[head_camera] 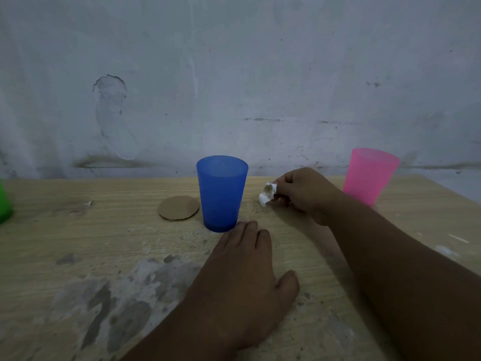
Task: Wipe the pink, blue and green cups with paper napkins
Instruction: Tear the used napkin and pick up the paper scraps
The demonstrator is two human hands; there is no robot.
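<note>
closest to the camera, the left hand (244,272) lies flat on the table (104,256), fingers straight and relaxed and holding nothing, with its fingertips just short of the base of the blue cup (221,194). the tabletop around it is worn, with grey scuffed patches.

a bit further back the blue cup stands upright in the middle. the right hand (304,194) is just to its right, pinching a crumpled white napkin (265,198) between thumb and fingertips, low over the table and not touching any cup. the wad looks small and has a brownish smudge on one side.

my guess is the blue cup is the one in hand. if it were me, i'd wrap the left hand round the cup first so it doesn't skate, turn the napkin to a clean face, then go round the wall and inside the rim.

a cardboard disc (178,211) lies flat just left of the blue cup, not really in the way. the pink cup (367,175) is behind the right forearm, easy to knock with an elbow. the green cup (4,201) is way off at the left edge, mostly out of shot, a long reach. behind it all is a scuffed wall (234,74).
</note>
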